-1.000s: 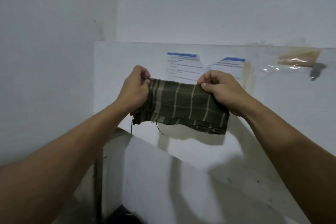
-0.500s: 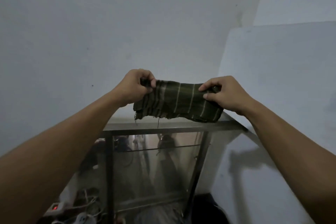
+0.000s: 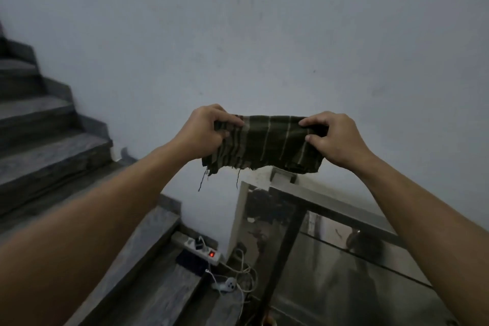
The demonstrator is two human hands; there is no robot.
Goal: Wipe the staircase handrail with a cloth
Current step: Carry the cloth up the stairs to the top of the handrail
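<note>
A dark green cloth (image 3: 267,141) with pale stripes and frayed threads hangs stretched between my two hands in front of the wall. My left hand (image 3: 205,131) pinches its left end and my right hand (image 3: 334,139) pinches its right end. Below the cloth runs a flat metal handrail (image 3: 336,208) that tops a glass railing panel (image 3: 330,267), sloping down to the right. The cloth hangs just above the rail's upper end and is apart from it.
Grey stone stairs (image 3: 50,145) climb at the left. On a lower step lies a white power strip (image 3: 203,249) with a red light, plugs and loose white cables (image 3: 238,278). A plain pale wall (image 3: 264,34) fills the background.
The view has swung left, from the white panel and railing corner to the stairs and power strip. Both hands keep hold of the cloth, stretched the same way.
</note>
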